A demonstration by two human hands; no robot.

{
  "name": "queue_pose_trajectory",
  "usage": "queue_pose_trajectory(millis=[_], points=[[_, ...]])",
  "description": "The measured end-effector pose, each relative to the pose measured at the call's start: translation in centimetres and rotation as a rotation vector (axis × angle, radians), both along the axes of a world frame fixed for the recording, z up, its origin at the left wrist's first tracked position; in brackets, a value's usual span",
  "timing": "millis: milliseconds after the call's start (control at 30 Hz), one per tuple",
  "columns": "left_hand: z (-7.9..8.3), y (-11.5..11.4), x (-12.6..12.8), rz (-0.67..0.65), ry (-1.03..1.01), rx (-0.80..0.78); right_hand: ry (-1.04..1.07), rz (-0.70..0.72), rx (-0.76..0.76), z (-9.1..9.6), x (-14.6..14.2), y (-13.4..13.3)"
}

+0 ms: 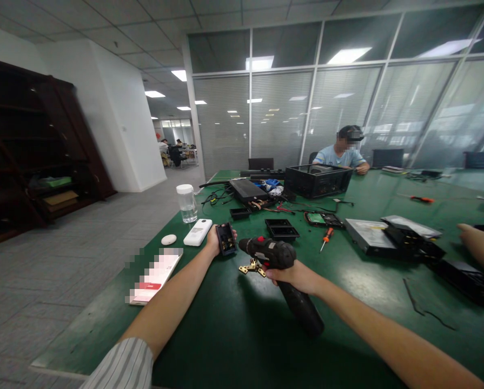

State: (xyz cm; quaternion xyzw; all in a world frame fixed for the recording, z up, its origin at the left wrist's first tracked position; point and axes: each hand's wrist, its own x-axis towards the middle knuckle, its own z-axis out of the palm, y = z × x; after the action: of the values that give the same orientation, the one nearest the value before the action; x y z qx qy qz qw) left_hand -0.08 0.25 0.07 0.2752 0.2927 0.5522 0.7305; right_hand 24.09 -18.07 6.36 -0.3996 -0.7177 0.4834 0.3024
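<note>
My left hand is closed round a small black box-shaped part and holds it upright on the green table. My right hand grips a black cordless screwdriver with a red button on top, its nose pointing left at the part. A small brass bracket lies under the tool's nose. Its dark handle points back toward me.
Left of my hands lie a white device, a white puck, a booklet and a water jar. Black trays, an orange screwdriver, drives, cables and an open case sit beyond. Another person sits opposite; another person's hand rests at right.
</note>
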Motion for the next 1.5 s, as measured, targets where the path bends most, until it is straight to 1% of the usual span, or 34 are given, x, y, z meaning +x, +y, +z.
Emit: queue_pose_trajectory(millis=[233,333,533,733,867,1000,1233,1500], points=[[-0.3,0.4,-0.1,-0.009,0.025,0.013,0.01,-0.033,-0.048,0.3,-0.2,-0.2],[-0.2,0.3,-0.1,-0.007,0.03,0.021,0.014,-0.045,-0.051,0.6,-0.5,-0.5],[0.1,0.0,0.0,-0.013,0.006,-0.011,0.009,-0.042,-0.05,1.2,-0.6,-0.8],[0.4,-0.2,0.1,0.0,-0.042,-0.055,0.028,-0.027,-0.044,0.7,-0.5,-0.4],[0.5,-0.4,0.1,-0.003,-0.016,-0.027,0.017,-0.028,-0.029,0.4,-0.4,-0.3],[0.5,-0.4,0.1,-0.004,-0.013,-0.011,0.013,-0.028,-0.025,0.4,-0.3,-0.4],[0.6,-0.3,0.1,-0.007,-0.038,-0.039,0.024,-0.029,-0.04,0.6,-0.4,-0.4],[0.3,0.0,0.0,0.005,-0.026,-0.048,0.044,-0.056,-0.081,1.6,-0.7,-0.9]])
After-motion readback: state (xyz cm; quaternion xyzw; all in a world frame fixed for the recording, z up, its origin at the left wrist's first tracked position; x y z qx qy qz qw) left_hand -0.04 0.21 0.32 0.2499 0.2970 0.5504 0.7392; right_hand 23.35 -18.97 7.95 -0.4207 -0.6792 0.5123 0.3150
